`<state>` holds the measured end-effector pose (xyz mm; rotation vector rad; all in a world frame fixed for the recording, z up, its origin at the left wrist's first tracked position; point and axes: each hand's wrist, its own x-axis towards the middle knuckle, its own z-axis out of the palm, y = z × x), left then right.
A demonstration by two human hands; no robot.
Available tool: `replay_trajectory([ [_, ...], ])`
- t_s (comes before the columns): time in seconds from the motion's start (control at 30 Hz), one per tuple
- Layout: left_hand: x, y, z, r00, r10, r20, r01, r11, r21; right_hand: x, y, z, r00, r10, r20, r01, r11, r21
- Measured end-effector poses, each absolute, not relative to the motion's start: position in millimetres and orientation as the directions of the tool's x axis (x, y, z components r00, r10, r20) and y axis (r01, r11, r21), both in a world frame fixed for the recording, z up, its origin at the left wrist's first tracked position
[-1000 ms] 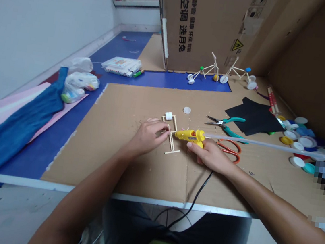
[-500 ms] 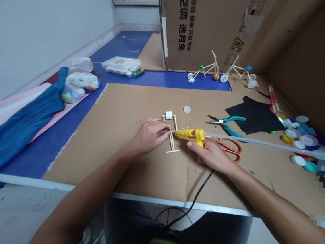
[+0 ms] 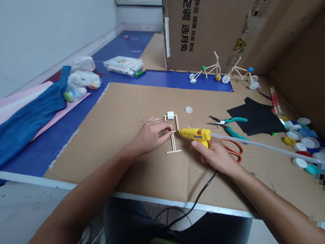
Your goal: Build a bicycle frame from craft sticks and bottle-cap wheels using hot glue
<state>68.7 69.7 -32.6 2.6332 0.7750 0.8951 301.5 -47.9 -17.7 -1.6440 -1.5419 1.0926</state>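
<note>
My left hand (image 3: pixel 154 137) is closed in a pinch on a small wooden stick (image 3: pixel 173 131) at the middle of a stick frame. This frame (image 3: pixel 173 142) lies on the cardboard, with a crossbar at its near end and a white cylindrical piece (image 3: pixel 170 115) at its far end. In my right hand (image 3: pixel 214 154) is a yellow hot glue gun (image 3: pixel 195 134), its nozzle pointing left, close to the pinched stick. A long clear glue stick (image 3: pixel 257 143) sticks out of the gun's back. Part of the handle is hidden by my fingers.
Teal-handled pliers (image 3: pixel 231 126) and orange-handled scissors (image 3: pixel 239 150) lie near my right hand. Farther right are black sheet (image 3: pixel 254 117) and many bottle caps (image 3: pixel 309 142). Stick models with wheels (image 3: pixel 219 71) stand at the back. A black cord (image 3: pixel 200 193) crosses the table's front edge.
The glue gun has shifted slightly to the right, its nozzle a little back from my left fingertips. My left hand keeps its pinch. The whole view has shifted a bit.
</note>
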Motion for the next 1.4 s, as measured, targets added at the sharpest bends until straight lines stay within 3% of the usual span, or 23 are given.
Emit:
replay_trajectory([
  [0.1,68.7,70.4,-33.3,0.667,0.564,0.487,0.406,-0.823,0.397,307.8,-49.7,-10.9,-0.023,0.995,-0.095,0.494,-0.071,-0.866],
  [0.23,68.9,71.6,-34.8,0.675,0.560,0.481,0.396,-0.825,0.404,311.3,-50.3,-6.1,-0.012,0.992,-0.127,0.530,-0.101,-0.842],
  [0.47,69.2,73.4,-37.4,0.669,0.552,0.498,0.387,-0.831,0.400,315.1,-56.3,4.9,-0.007,1.000,-0.027,0.484,-0.020,-0.875],
  [0.7,69.5,75.8,-40.9,0.679,0.561,0.473,0.408,-0.824,0.392,313.9,-86.3,19.3,-0.187,0.982,0.006,0.666,0.131,-0.735],
  [0.87,69.7,77.1,-41.9,0.685,0.559,0.467,0.415,-0.827,0.380,293.3,-94.2,16.6,-0.361,0.933,-0.008,0.693,0.263,-0.671],
  [1.03,70.4,76.4,-41.0,0.683,0.569,0.458,0.432,-0.820,0.375,277.8,-85.0,7.7,-0.491,0.871,-0.024,0.752,0.410,-0.516],
  [1.4,71.7,78.8,-42.9,0.682,0.540,0.493,0.412,-0.841,0.350,251.6,-54.3,-23.1,-0.609,0.785,0.116,0.675,0.590,-0.443],
])
